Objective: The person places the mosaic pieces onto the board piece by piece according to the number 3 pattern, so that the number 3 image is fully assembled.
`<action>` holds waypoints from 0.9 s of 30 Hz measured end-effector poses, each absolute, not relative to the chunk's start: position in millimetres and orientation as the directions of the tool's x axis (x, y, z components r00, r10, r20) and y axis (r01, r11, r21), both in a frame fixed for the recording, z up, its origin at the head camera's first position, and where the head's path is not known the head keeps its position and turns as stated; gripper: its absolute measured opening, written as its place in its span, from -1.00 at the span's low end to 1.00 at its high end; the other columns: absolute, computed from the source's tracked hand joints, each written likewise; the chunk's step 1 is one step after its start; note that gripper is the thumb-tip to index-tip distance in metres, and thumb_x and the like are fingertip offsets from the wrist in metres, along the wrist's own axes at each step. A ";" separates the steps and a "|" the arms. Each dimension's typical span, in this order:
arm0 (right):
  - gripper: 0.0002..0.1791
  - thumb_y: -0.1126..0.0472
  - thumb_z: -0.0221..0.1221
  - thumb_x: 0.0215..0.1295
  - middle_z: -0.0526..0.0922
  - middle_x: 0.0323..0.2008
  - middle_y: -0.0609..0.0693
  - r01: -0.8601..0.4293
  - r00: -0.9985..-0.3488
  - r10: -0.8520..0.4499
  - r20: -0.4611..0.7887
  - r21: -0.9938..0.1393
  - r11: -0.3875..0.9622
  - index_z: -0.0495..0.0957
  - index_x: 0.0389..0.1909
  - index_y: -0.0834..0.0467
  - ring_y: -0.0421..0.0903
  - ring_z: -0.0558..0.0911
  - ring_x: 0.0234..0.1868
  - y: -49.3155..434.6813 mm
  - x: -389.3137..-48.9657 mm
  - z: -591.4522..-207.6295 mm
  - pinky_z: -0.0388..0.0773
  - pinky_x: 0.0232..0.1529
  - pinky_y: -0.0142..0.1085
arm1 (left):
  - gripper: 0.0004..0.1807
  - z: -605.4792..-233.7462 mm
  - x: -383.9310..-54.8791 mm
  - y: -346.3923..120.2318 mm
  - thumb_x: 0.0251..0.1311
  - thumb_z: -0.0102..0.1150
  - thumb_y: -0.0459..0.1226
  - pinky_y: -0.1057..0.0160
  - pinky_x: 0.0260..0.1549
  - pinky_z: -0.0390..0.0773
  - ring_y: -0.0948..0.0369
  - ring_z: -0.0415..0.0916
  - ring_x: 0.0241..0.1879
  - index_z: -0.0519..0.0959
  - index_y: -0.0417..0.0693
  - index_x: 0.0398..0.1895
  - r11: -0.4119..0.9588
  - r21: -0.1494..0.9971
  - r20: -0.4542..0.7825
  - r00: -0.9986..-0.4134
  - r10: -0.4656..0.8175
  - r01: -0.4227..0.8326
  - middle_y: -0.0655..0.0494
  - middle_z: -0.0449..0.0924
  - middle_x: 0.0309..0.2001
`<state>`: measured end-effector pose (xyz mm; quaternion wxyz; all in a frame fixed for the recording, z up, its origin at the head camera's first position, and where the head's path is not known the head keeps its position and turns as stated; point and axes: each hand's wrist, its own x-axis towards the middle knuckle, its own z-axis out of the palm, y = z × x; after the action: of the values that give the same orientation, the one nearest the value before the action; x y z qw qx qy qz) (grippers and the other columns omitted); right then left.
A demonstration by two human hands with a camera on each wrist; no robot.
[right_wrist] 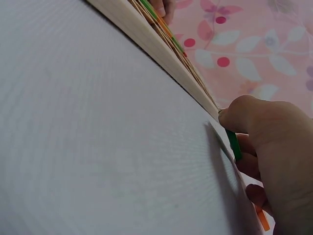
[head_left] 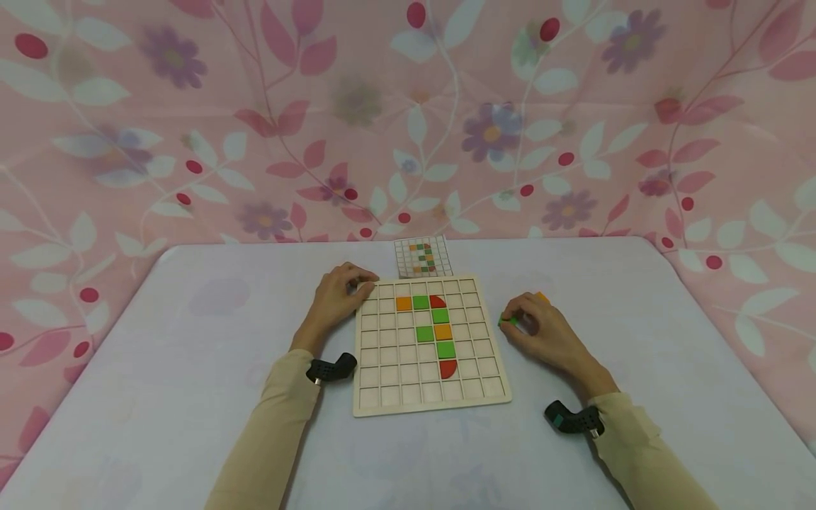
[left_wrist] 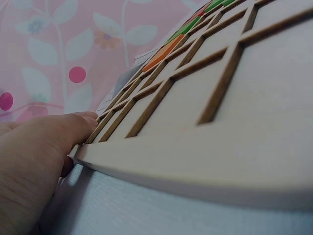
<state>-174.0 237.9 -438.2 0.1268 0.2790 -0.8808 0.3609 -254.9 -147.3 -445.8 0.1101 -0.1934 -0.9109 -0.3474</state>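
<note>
A wooden grid board [head_left: 370, 411] lies on the table, with orange and green squares and red rounded pieces set in some of its cells. At its far left corner, my left hand [head_left: 336, 296] grips the edge, the fingertips right at the rim in the left wrist view. My right hand [head_left: 542, 331], just right of the board, pinches a green tile [right_wrist: 234, 144] between thumb and fingers. Beyond the right hand's knuckles an orange tile [head_left: 542, 297] shows, partly hidden; in the right wrist view it appears below the curled fingers.
A small pattern card [head_left: 405, 263] with a printed grid and coloured shapes lies behind the board's far edge. White cloth covers the table [head_left: 255, 283]. A pink floral curtain [head_left: 382, 127] rises at the table's back edge. Each wrist wears a black camera mount [head_left: 333, 369].
</note>
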 end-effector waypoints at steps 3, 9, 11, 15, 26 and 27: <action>-0.78 0.34 0.32 0.07 0.58 -0.28 -0.15 -0.585 -0.811 -0.394 0.432 -0.569 0.578 0.52 -0.32 0.05 -0.24 0.50 -0.21 236.9 -173.5 -437.2 0.40 -0.11 -0.47 | -0.83 -445.4 -254.8 -147.2 0.21 0.19 -0.15 0.13 -0.19 0.29 0.15 0.43 -0.26 0.69 0.08 -0.19 0.687 0.593 0.327 -0.905 0.272 0.421 0.08 0.61 -0.21; -0.78 0.30 0.32 0.09 0.56 -0.24 -0.18 -0.575 -0.818 -0.386 0.428 -0.563 0.594 0.52 -0.30 0.01 -0.28 0.48 -0.22 233.6 -172.1 -434.0 0.40 -0.15 -0.43 | -0.83 -445.7 -254.8 -147.0 0.21 0.19 -0.14 0.14 -0.18 0.27 0.16 0.42 -0.26 0.69 0.10 -0.19 0.688 0.599 0.316 -0.911 0.266 0.409 0.09 0.61 -0.22; -0.79 0.28 0.32 0.09 0.56 -0.24 -0.19 -0.577 -0.815 -0.386 0.431 -0.555 0.599 0.52 -0.29 0.00 -0.29 0.47 -0.22 232.2 -171.6 -432.8 0.40 -0.17 -0.41 | -0.83 -445.8 -254.8 -146.9 0.21 0.19 -0.15 0.14 -0.18 0.26 0.16 0.42 -0.26 0.69 0.09 -0.19 0.688 0.598 0.318 -0.910 0.266 0.410 0.09 0.60 -0.22; -0.78 0.28 0.33 0.08 0.56 -0.24 -0.19 -0.590 -0.805 -0.391 0.447 -0.532 0.607 0.52 -0.28 0.02 -0.26 0.48 -0.24 228.6 -170.6 -430.6 0.42 -0.21 -0.38 | -0.83 -446.3 -255.1 -147.2 0.21 0.19 -0.14 0.15 -0.19 0.25 0.16 0.41 -0.27 0.69 0.10 -0.20 0.687 0.600 0.318 -0.910 0.266 0.410 0.09 0.60 -0.23; -0.77 0.28 0.34 0.07 0.55 -0.21 -0.18 -0.610 -0.792 -0.427 0.436 -0.532 0.587 0.52 -0.28 0.04 -0.23 0.48 -0.23 214.9 -165.8 -422.9 0.47 -0.21 -0.31 | -0.84 -445.1 -254.1 -146.8 0.20 0.21 -0.17 0.12 -0.17 0.27 0.15 0.43 -0.26 0.69 0.09 -0.19 0.679 0.604 0.326 -0.907 0.267 0.417 0.08 0.61 -0.21; -0.77 0.28 0.34 0.08 0.55 -0.21 -0.19 -0.611 -0.791 -0.432 0.433 -0.532 0.586 0.51 -0.28 0.03 -0.24 0.47 -0.22 213.6 -165.0 -422.2 0.47 -0.20 -0.30 | -0.83 -444.5 -253.4 -146.6 0.20 0.21 -0.17 0.12 -0.17 0.27 0.15 0.44 -0.25 0.69 0.09 -0.19 0.677 0.606 0.327 -0.907 0.266 0.417 0.08 0.61 -0.20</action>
<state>-165.0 213.6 -422.2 0.1297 0.2960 -0.8811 0.3452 -253.4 -146.6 -444.5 0.1063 -0.1879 -0.9095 -0.3552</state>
